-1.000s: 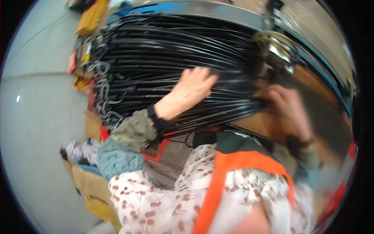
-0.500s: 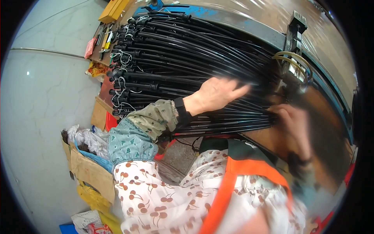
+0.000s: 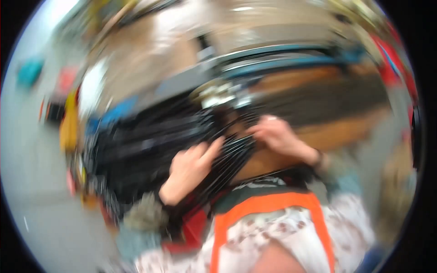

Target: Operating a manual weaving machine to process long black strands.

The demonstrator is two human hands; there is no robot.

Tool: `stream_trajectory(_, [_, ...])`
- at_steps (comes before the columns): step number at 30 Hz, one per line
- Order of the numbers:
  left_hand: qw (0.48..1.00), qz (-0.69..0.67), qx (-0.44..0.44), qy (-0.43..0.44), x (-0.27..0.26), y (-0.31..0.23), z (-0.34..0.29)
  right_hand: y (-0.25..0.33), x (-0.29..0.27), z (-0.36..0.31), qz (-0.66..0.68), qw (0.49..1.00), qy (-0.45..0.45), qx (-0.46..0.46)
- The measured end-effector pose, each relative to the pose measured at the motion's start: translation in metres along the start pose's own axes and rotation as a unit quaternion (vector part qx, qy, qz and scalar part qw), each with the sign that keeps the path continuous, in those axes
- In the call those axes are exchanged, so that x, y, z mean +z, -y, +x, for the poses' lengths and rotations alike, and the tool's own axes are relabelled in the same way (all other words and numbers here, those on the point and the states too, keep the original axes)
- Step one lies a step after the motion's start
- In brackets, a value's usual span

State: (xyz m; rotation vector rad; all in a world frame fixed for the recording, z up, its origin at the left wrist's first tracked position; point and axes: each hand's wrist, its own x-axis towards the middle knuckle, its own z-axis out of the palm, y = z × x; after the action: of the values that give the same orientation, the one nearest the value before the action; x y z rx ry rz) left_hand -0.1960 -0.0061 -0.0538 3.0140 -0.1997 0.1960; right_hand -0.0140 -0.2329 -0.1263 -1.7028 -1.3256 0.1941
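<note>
The whole picture is smeared by motion. A wide bundle of long black tubes (image 3: 145,141) lies across the bench in front of me. My left hand (image 3: 186,170) rests on the near part of this bundle, palm down, its thumb and fingers apart. At the right ends of the tubes, my right hand (image 3: 280,139) has its fingers curled and pinched together on a black tube. Just beyond my hands stands a small metal fixture (image 3: 223,96), close to the tube ends; its details are blurred.
A blue rail (image 3: 282,64) runs along the far side of the bench. Brown bench top (image 3: 337,136) shows to the right. A yellow box (image 3: 69,123) stands at the far left corner, and a red thing (image 3: 193,230) is below the bundle.
The view has swung to the right, so the fixture and tube ends now sit near the middle. My right hand is nearer the fixture; my left stays over the tubes.
</note>
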Motion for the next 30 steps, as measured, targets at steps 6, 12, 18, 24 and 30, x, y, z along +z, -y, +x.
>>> stream_trajectory(6, [0.973,-0.103,-0.032,0.206,-0.07,-0.042,0.051,0.002,-0.039,-0.022,-0.14,0.946,-0.162,-0.244])
stream_trajectory(12, [0.724,-0.468,-0.226,0.452,-0.072,-0.002,0.091,-0.002,-0.024,-0.026,-0.007,0.947,-0.184,-0.264])
stream_trajectory(18, [0.683,-0.476,-0.267,0.485,-0.04,0.016,0.104,0.002,-0.053,-0.025,-0.118,0.947,-0.172,-0.244])
stream_trajectory(24, [0.977,-0.085,0.003,0.193,-0.045,-0.065,0.128,-0.012,-0.053,-0.023,-0.219,0.947,-0.132,-0.192])
stream_trajectory(30, [0.985,0.03,0.161,-0.054,-0.064,0.018,0.182,-0.075,-0.125,-0.038,-0.219,0.924,-0.275,0.154])
